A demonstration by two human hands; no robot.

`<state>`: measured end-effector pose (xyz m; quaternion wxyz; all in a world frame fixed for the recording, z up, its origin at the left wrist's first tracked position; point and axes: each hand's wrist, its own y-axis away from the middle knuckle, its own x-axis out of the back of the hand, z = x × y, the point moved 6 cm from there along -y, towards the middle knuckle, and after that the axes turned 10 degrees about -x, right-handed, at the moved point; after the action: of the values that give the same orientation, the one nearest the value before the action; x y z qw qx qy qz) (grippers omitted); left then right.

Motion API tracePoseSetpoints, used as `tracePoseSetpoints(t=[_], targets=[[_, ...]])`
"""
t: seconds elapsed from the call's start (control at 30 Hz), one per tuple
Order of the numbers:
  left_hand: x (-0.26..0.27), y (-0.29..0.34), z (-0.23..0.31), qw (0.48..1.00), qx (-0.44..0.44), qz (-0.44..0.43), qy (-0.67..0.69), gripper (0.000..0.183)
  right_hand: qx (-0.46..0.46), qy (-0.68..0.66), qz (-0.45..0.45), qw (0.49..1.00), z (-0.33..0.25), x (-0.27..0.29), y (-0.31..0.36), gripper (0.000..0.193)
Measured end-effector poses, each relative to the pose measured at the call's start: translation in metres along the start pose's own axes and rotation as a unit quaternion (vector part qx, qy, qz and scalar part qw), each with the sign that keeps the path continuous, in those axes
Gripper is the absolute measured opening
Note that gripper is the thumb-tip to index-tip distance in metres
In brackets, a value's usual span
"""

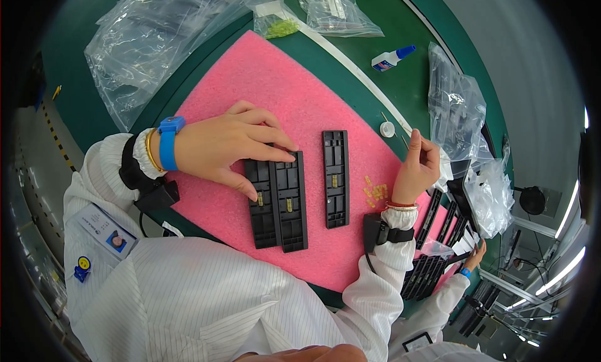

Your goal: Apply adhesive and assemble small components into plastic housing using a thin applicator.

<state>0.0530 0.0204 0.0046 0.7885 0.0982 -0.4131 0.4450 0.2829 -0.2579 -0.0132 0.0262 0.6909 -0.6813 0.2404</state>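
My left hand (235, 146) rests with spread fingers across two ribbed black plastic bars (291, 205) lying side by side. Its thumb touches the left bar near a small yellow vial (260, 198), and its fingertips are at the top end of the right one. A third black bar (335, 205) lies apart to the right, also with a yellow vial in its middle. My right hand (416, 171) is raised at the right edge of the pink foam sheet (250, 74), pinching a thin stick (404, 141). Several loose yellow vials (377, 191) lie just left of it.
A small white cap (387, 129) and a blue-capped glue bottle (393, 58) stand beyond the foam on the green table. Clear plastic bags (156, 42) lie around it. More black bars (422, 277) and a co-worker's hand (476, 255) are at the lower right.
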Motion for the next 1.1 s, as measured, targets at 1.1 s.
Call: tracePoseSetpoints(t=[1.1], targets=[[-0.001, 0.000, -0.002, 1.000, 0.000, 0.005, 0.006, 0.078, 0.079, 0.014, 0.041, 0.996, -0.018, 0.006, 0.004, 0.016]])
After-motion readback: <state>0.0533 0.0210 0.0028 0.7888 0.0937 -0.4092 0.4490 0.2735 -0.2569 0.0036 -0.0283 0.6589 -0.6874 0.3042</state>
